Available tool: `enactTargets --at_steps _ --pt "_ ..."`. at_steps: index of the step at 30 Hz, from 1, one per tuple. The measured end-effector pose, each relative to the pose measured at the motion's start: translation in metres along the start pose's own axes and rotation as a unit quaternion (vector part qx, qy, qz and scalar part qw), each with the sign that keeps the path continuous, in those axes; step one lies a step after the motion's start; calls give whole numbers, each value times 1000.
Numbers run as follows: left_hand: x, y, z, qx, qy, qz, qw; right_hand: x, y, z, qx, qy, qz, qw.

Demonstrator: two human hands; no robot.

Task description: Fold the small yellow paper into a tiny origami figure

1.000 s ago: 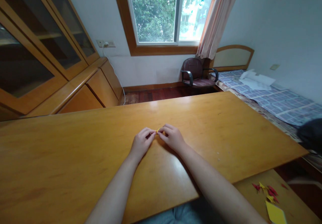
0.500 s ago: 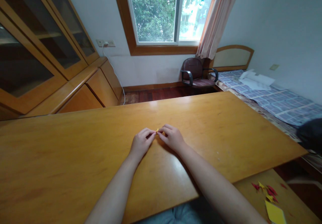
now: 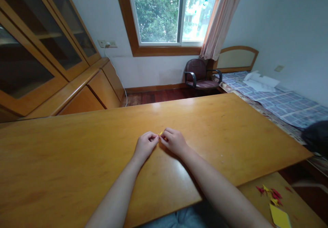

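Between my two hands is a small piece of folded yellow paper (image 3: 160, 133), mostly covered by the fingertips. My left hand (image 3: 145, 146) pinches its left side with thumb and forefinger. From the right, my right hand (image 3: 174, 142) pinches it too, fingers curled in. Both hands are low over the wooden table (image 3: 77, 159), near its middle. At the lower right, several small folded paper pieces (image 3: 275, 194), red and yellow and shaped like paper cranes, lie on a lower wooden surface. Close to them is a stack of yellow square paper (image 3: 279, 216).
A maroon armchair (image 3: 198, 72) stands beyond the table's far edge. To the right is a bed with a checked cover (image 3: 289, 105) and a dark bag (image 3: 316, 137). Glass-door cabinets (image 3: 48, 47) line the left wall, and a white cable (image 3: 116, 71) hangs from a socket.
The yellow paper has turned slightly in the fingertips, and a bit more of it shows above them. My hands have shifted only a little, with the left one slightly lower.
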State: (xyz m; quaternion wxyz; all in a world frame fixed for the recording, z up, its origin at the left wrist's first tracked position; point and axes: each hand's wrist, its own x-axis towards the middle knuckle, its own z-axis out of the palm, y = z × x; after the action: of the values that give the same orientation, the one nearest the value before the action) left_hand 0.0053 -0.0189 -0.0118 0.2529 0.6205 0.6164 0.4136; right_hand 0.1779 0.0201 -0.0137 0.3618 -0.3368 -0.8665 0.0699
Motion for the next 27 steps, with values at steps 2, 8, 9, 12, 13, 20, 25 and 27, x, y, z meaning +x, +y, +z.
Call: enactTargets --at_steps 2,8,9,12,13,20,25,27 --pt "0 0 1 -18 -2 -28 999 0 0 1 -12 0 -4 1000" --pt "0 -1 4 -60 -12 -70 996 0 -2 1 -23 8 -5 1000" --pt "0 -1 3 -62 -13 -68 996 0 -2 1 -22 8 -5 1000" --pt "0 2 2 -63 -20 -53 996 0 -2 0 -18 8 1 1000" --pt "0 3 1 -63 -23 -47 997 0 -1 -1 -17 9 4 1000" --pt "-3 10 -4 -68 -44 5 997 0 2 0 -17 20 8 1000" --pt "-3 13 -6 -59 -48 35 996 -1 2 0 -13 21 10 1000" --pt "-4 13 -7 -58 -51 43 996 -1 2 -1 -11 23 11 1000"
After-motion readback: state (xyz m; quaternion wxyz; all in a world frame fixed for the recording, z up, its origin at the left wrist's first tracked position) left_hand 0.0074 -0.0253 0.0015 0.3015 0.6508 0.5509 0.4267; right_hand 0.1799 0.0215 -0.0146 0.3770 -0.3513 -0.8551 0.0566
